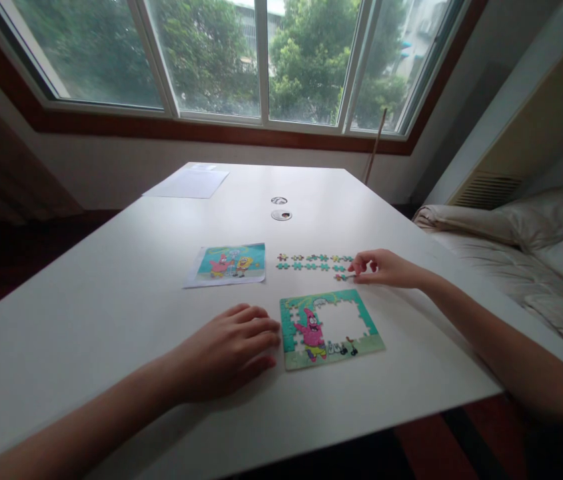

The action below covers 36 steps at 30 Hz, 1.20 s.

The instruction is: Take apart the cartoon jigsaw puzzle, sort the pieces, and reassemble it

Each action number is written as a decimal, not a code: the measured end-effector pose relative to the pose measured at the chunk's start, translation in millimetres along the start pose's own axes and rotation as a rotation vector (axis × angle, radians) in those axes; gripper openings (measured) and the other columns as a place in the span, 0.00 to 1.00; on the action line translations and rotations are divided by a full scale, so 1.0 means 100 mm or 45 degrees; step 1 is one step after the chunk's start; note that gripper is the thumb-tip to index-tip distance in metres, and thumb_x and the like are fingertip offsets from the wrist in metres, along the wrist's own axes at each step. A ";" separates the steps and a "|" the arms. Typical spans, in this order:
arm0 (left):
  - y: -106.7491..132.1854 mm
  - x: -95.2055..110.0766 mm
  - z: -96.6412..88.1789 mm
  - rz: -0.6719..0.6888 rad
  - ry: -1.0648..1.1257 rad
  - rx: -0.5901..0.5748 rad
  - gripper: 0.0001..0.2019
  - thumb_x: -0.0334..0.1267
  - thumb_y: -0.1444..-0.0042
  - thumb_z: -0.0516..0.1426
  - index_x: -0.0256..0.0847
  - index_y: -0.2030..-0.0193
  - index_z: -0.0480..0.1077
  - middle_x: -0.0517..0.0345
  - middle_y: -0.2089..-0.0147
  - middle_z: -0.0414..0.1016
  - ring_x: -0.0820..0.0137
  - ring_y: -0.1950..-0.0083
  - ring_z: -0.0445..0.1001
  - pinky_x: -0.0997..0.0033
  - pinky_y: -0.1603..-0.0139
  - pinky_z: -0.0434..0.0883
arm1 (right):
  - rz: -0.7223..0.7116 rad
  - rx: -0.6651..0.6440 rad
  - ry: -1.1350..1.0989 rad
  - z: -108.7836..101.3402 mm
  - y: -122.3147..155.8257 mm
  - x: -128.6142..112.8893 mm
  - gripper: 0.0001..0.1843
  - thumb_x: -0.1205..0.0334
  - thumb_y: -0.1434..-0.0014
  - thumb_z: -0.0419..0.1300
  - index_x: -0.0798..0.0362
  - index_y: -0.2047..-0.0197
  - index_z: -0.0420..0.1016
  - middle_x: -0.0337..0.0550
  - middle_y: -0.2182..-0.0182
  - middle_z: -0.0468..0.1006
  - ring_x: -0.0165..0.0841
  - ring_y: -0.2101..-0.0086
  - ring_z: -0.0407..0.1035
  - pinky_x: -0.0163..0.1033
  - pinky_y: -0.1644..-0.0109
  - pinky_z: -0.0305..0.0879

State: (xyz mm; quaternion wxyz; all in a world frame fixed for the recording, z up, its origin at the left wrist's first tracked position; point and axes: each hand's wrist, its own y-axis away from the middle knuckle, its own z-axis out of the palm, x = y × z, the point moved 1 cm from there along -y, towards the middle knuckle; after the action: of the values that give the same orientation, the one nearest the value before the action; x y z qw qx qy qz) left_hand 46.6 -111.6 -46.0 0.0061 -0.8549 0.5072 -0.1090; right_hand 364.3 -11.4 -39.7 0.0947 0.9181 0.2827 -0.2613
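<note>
A partly filled jigsaw puzzle (291, 360) lies flat on the table, showing a pink starfish figure and a gap at its upper right. My left hand (236, 347) rests palm down beside its left edge, fingers stretched out and holding nothing. Beyond the puzzle, loose puzzle pieces (311, 267) are laid out in rows. At their right end is my right hand (381, 268), thumb and fingertips brought close together around a small puzzle piece (345, 277); the fingers partly hide it. A reference picture (231, 263) of the cartoon scene lies to the left of the rows.
The white table (111, 320) narrows toward the window (261, 67). White paper (191, 183) lies at its far left corner. Two round discs (281, 215) are set near the far middle. A light padded sofa (511, 247) stands at the right, and a stick (376, 147) leans by the window.
</note>
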 end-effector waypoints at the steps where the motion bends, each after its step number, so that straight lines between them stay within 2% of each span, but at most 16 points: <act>1: 0.00 0.00 0.00 -0.001 0.003 -0.004 0.11 0.36 0.41 0.50 0.41 0.51 0.64 0.55 0.51 0.69 0.64 0.52 0.64 0.62 0.50 0.61 | -0.010 -0.006 -0.100 0.01 0.01 -0.03 0.13 0.53 0.50 0.58 0.56 0.71 0.67 0.44 0.66 0.75 0.30 0.67 0.67 0.33 0.68 0.59; 3: 0.00 -0.01 0.00 -0.001 0.006 -0.006 0.11 0.36 0.41 0.49 0.42 0.51 0.64 0.55 0.51 0.69 0.65 0.52 0.64 0.62 0.50 0.61 | -0.043 -0.008 -0.284 0.03 0.04 -0.11 0.14 0.54 0.50 0.59 0.57 0.71 0.65 0.46 0.65 0.75 0.30 0.65 0.68 0.33 0.68 0.60; 6: 0.01 -0.01 0.01 -0.002 -0.014 0.005 0.11 0.36 0.41 0.49 0.42 0.52 0.64 0.55 0.51 0.69 0.64 0.52 0.64 0.62 0.50 0.61 | -0.117 -0.056 -0.432 0.10 0.09 -0.27 0.14 0.55 0.49 0.59 0.58 0.66 0.67 0.43 0.69 0.74 0.28 0.69 0.68 0.33 0.68 0.61; 10: -0.01 0.05 0.03 -0.011 -0.079 0.073 0.11 0.36 0.41 0.49 0.41 0.53 0.65 0.53 0.51 0.69 0.62 0.51 0.64 0.60 0.50 0.62 | -0.211 -0.206 -0.375 0.24 0.16 -0.52 0.13 0.57 0.44 0.55 0.55 0.60 0.72 0.42 0.69 0.75 0.26 0.70 0.67 0.32 0.68 0.61; 14: -0.07 0.18 0.08 0.030 -0.084 0.091 0.14 0.38 0.42 0.50 0.41 0.49 0.63 0.51 0.47 0.67 0.62 0.50 0.65 0.61 0.50 0.63 | -0.166 -0.158 -0.292 0.44 0.18 -0.70 0.13 0.55 0.48 0.59 0.53 0.61 0.74 0.38 0.74 0.75 0.25 0.75 0.64 0.30 0.72 0.58; 17: -0.11 0.26 0.13 0.074 -0.056 0.066 0.18 0.41 0.41 0.50 0.42 0.45 0.59 0.52 0.44 0.65 0.62 0.47 0.64 0.61 0.49 0.62 | -0.089 -0.120 -0.309 0.58 0.17 -0.75 0.12 0.55 0.51 0.61 0.55 0.67 0.74 0.37 0.78 0.73 0.24 0.77 0.62 0.29 0.75 0.56; 20: -0.12 0.29 0.16 0.086 -0.029 0.016 0.20 0.42 0.40 0.49 0.41 0.42 0.57 0.52 0.43 0.63 0.61 0.45 0.62 0.60 0.47 0.60 | -0.089 -0.122 -0.316 0.64 0.15 -0.77 0.11 0.56 0.50 0.60 0.55 0.69 0.74 0.38 0.77 0.74 0.25 0.76 0.62 0.29 0.74 0.56; 24: -0.11 0.29 0.18 0.074 -0.012 -0.012 0.19 0.43 0.40 0.47 0.42 0.42 0.57 0.54 0.42 0.63 0.61 0.44 0.61 0.59 0.46 0.59 | -0.147 -0.069 -0.197 0.64 0.16 -0.80 0.07 0.58 0.50 0.61 0.54 0.70 0.75 0.38 0.76 0.75 0.26 0.74 0.64 0.31 0.70 0.57; 29: -0.11 0.29 0.18 0.081 0.002 0.028 0.19 0.42 0.40 0.48 0.41 0.43 0.58 0.52 0.44 0.64 0.61 0.45 0.62 0.60 0.46 0.59 | -0.291 0.025 -0.050 0.64 0.18 -0.83 0.07 0.58 0.49 0.60 0.53 0.72 0.73 0.38 0.75 0.75 0.28 0.70 0.65 0.36 0.60 0.57; 36: -0.11 0.31 0.15 0.082 -0.004 0.033 0.19 0.43 0.40 0.48 0.41 0.43 0.58 0.52 0.44 0.65 0.61 0.46 0.62 0.61 0.47 0.60 | -0.360 0.053 0.017 0.59 0.15 -0.80 0.08 0.57 0.47 0.58 0.52 0.71 0.74 0.40 0.73 0.73 0.29 0.69 0.65 0.35 0.59 0.58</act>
State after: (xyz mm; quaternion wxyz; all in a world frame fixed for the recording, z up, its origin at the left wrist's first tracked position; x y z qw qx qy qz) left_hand 73.0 -134.5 -54.2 0.0213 -0.8382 0.5329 -0.1139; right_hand 291.7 -80.4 -46.4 0.0359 0.8726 0.4043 -0.2717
